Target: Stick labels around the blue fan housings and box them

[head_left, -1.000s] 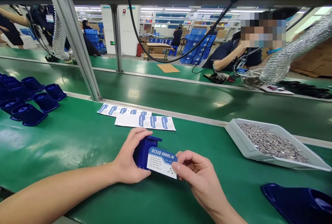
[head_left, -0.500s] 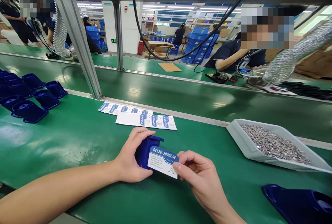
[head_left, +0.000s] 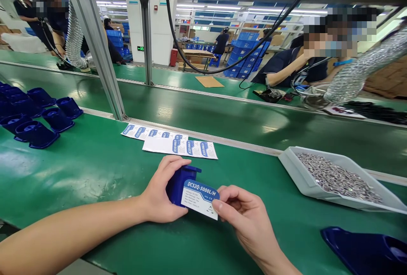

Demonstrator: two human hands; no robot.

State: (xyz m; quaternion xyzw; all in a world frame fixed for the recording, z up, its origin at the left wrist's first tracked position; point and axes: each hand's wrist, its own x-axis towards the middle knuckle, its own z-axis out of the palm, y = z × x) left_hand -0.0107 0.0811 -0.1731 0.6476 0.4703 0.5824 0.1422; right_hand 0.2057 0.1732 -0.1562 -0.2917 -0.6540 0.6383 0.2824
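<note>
My left hand (head_left: 165,190) is wrapped round a dark blue plastic housing (head_left: 176,188), thumb below and fingers over the top. A blue-and-white label (head_left: 199,200) printed "DC52Q-5000L/H" is pinched at its right end between the thumb and fingers of my right hand (head_left: 244,209). The label's left part lies in front of the housing; whether it is stuck to it I cannot tell. Beyond my hands, sheets of the same labels (head_left: 181,147) lie on the green bench (head_left: 127,173).
Several blue housings (head_left: 36,134) stand at the left, and another blue housing (head_left: 362,245) lies at the lower right. A grey tray (head_left: 294,177) holds many small screws (head_left: 337,175). A metal post (head_left: 101,63) rises at the left. Other people work across the line.
My hands, the housing and the label have hardly moved. The view has shifted slightly. Across the line, the person at the right has shifted a little.
</note>
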